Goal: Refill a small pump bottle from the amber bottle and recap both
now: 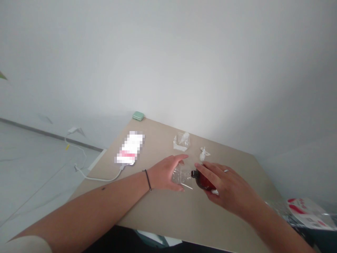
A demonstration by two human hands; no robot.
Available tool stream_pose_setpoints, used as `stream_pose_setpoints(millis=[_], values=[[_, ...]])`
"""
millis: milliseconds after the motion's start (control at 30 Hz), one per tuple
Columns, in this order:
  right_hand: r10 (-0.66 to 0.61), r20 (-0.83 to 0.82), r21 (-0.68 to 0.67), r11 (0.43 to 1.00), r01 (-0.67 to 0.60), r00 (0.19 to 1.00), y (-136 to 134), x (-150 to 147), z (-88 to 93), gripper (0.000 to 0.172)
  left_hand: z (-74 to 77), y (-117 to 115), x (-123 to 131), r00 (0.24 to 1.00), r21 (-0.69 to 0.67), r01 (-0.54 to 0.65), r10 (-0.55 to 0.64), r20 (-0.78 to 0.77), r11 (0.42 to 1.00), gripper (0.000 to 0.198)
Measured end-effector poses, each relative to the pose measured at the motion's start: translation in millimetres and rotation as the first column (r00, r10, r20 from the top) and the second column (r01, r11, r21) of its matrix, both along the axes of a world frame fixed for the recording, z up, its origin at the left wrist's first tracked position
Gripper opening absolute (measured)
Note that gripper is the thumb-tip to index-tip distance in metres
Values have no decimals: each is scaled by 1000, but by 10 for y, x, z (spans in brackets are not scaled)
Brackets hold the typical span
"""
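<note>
My right hand (219,182) grips a dark reddish-brown bottle (206,180). The bottle lies tilted on its side, its uncapped black threaded neck (195,174) pointing left. Just left of that mouth, a clear plastic container (180,175) sits within the curve of my left hand (167,174), thumb on the near side and fingers on the far side. A thin white stick (187,186) shows at its near edge. Behind the hands are a clear plastic packet (181,141) and a small white piece with wing-like sides (203,154).
On the tan table (168,214), a phone (130,147) with a blurred screen lies at left, joined to a white cable (102,180). A small green case (138,116) rests at the far left corner. Plastic packaging (308,212) is at lower right. A wall stands behind.
</note>
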State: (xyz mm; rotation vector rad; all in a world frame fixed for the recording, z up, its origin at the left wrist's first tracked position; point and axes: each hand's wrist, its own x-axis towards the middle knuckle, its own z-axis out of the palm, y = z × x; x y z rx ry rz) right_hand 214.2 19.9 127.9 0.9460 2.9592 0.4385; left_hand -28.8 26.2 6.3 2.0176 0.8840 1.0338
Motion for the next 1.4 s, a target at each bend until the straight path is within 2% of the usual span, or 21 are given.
stream_pose_setpoints(millis=[1400], values=[[-12,59,-18,1000,14,998,-4,-36,54,79,-12,2,7,1000,8,-10,10,-1,1000,110]])
